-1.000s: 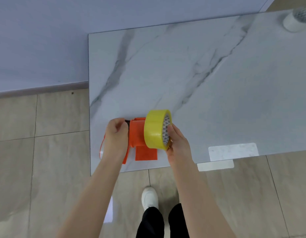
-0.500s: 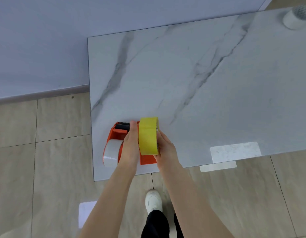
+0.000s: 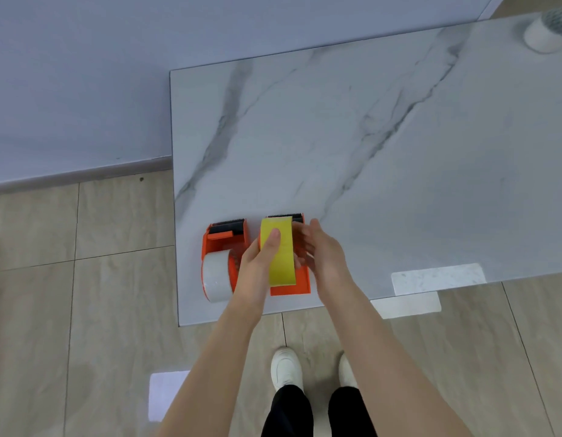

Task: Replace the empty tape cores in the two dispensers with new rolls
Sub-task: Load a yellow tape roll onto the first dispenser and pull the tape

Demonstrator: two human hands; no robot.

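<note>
the yellow roll (image 3: 281, 253) is gripped by the left hand (image 3: 257, 266), thumb laid across it, over the right dispenser (image 3: 290, 288) at the surface (image 3: 368, 152) corner. the right hand (image 3: 323, 257) is held loosely spread beside it, blurred.

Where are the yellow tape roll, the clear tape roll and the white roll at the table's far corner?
yellow tape roll (image 3: 282, 266), head view, on its outer yellow band.
clear tape roll (image 3: 216, 279), head view, on its rounded outer surface.
white roll (image 3: 543, 36), head view, on its side wall.

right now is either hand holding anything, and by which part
The left hand grips the yellow tape roll across its outer band; the right hand is open beside it.
</note>
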